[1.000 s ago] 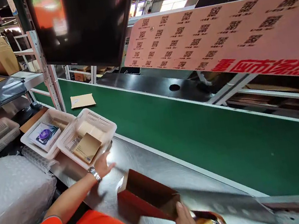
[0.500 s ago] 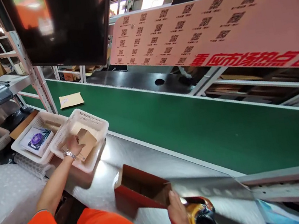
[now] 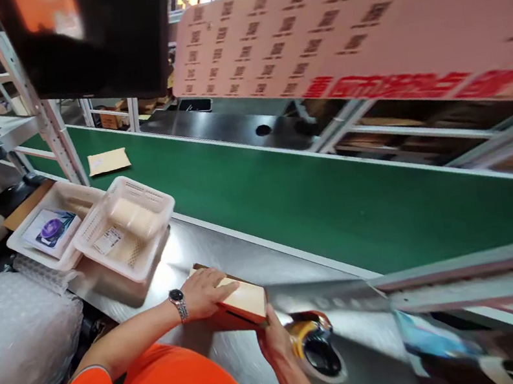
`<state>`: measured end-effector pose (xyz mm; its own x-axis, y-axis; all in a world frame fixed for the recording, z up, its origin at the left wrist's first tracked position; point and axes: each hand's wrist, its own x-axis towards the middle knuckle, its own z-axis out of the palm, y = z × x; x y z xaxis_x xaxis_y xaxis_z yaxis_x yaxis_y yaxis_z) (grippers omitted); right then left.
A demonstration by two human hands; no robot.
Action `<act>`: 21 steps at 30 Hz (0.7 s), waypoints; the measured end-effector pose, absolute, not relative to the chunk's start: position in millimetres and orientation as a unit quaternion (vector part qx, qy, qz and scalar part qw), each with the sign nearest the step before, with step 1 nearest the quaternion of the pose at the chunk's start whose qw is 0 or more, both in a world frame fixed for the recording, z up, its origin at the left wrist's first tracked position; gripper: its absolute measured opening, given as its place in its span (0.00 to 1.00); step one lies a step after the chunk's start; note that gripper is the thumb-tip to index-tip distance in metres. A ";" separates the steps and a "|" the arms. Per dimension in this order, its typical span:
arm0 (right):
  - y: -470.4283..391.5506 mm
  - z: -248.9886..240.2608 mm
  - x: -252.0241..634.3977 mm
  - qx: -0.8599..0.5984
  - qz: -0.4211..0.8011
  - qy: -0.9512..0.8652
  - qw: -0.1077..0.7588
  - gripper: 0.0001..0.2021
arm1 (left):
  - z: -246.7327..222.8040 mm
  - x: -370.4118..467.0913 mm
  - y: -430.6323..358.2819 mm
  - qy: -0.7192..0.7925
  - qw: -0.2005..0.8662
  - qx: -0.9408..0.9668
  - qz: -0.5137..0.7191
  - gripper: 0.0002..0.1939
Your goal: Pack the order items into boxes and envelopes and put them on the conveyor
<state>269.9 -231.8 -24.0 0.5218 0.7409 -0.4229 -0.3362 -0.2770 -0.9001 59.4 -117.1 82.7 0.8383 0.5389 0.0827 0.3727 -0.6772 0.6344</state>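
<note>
An open brown carton (image 3: 229,321) stands on the metal bench in front of me. A smaller pale cardboard box (image 3: 247,298) sits in its top opening, with its upper face showing. My left hand (image 3: 204,292), wearing a wristwatch, is closed over the small box's left part, its fingers lying on top. At the carton's right end my right hand (image 3: 273,336) grips the corner; part of its fingers is hidden. Just right of that hand lies a yellow and black tape dispenser (image 3: 317,352).
A white plastic basket (image 3: 163,224) holds a labelled packet and a pale block. Beside it, another basket (image 3: 16,244) holds a box with a purple picture (image 3: 51,229). Bubble wrap (image 3: 14,331) lies at left. Beyond the bench runs a green conveyor (image 3: 286,193) carrying an envelope (image 3: 108,161).
My left hand has taken the small cardboard box out of the white basket and brought it right, into the carton's opening. My right hand still holds the carton's right end.
</note>
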 end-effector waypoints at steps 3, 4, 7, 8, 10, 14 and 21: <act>-234.7 -19.4 276.0 -0.621 0.479 -0.099 0.613 0.37 | 74.1 59.5 -117.4 0.280 0.303 0.904 0.114 0.35; -236.8 -17.6 281.7 -0.611 0.488 -0.090 0.617 0.38 | 70.7 56.7 -118.3 0.314 0.296 0.893 0.124 0.38; -244.3 -12.5 304.4 -0.578 0.552 -0.079 0.595 0.44 | 58.0 43.8 -126.4 0.459 0.295 0.824 0.150 0.46; -245.6 -10.9 311.2 -0.566 0.580 -0.081 0.580 0.46 | 53.2 39.8 -130.8 0.491 0.314 0.800 0.145 0.47; -243.5 -8.1 319.4 -0.549 0.622 -0.100 0.550 0.47 | 44.3 35.3 -140.9 0.501 0.367 0.776 0.114 0.48; -221.1 -5.7 308.8 -0.600 0.595 -0.164 0.509 0.45 | 34.1 41.4 -152.7 0.456 0.384 0.802 0.034 0.52; -206.0 -11.8 305.4 -0.609 0.607 -0.221 0.460 0.36 | 26.7 63.2 -126.7 0.529 0.409 0.742 0.044 0.35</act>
<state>305.4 -206.0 -11.8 0.1662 0.8282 -0.5353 -0.2885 -0.4782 -0.8295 63.2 -126.7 26.7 0.4365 0.8213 -0.3674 0.7494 -0.1060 0.6535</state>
